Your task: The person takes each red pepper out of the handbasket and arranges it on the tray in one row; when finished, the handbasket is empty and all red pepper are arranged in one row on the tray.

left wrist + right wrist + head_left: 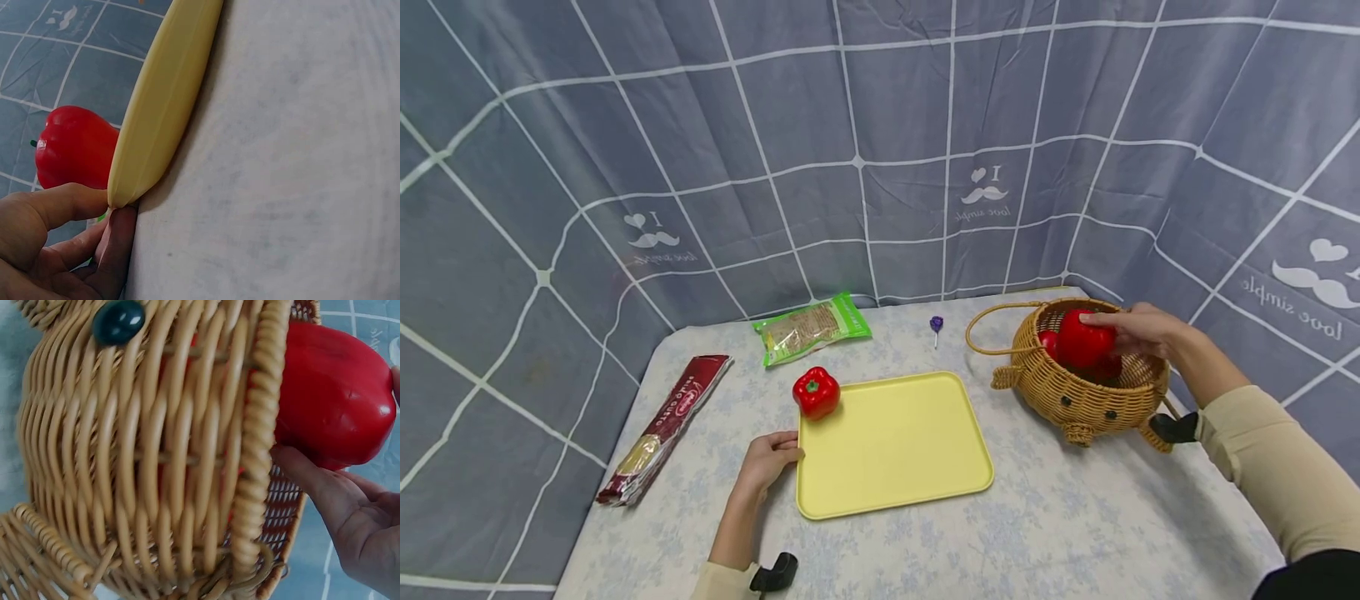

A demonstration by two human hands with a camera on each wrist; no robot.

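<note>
My left hand (765, 461) pinches the left rim of a yellow tray (895, 446), thumb and fingers on either side of the edge in the left wrist view. A red bell pepper (816, 392) with a green stem sits on the tray's far left corner. At the right, my right hand (1138, 330) grips another red bell pepper (1084, 340) at the mouth of a wicker basket (1075, 408). In the right wrist view this pepper (337, 394) sticks out past the basket's rim. More red shows inside the basket, partly hidden by the weave.
A dark red pasta packet (666, 429) lies at the far left. Behind the tray is a green-edged clear bag (812, 329). A purple lollipop (936, 325) lies between that bag and the basket's looped handle (992, 329). A blue-grey checked curtain (895, 200) surrounds the table.
</note>
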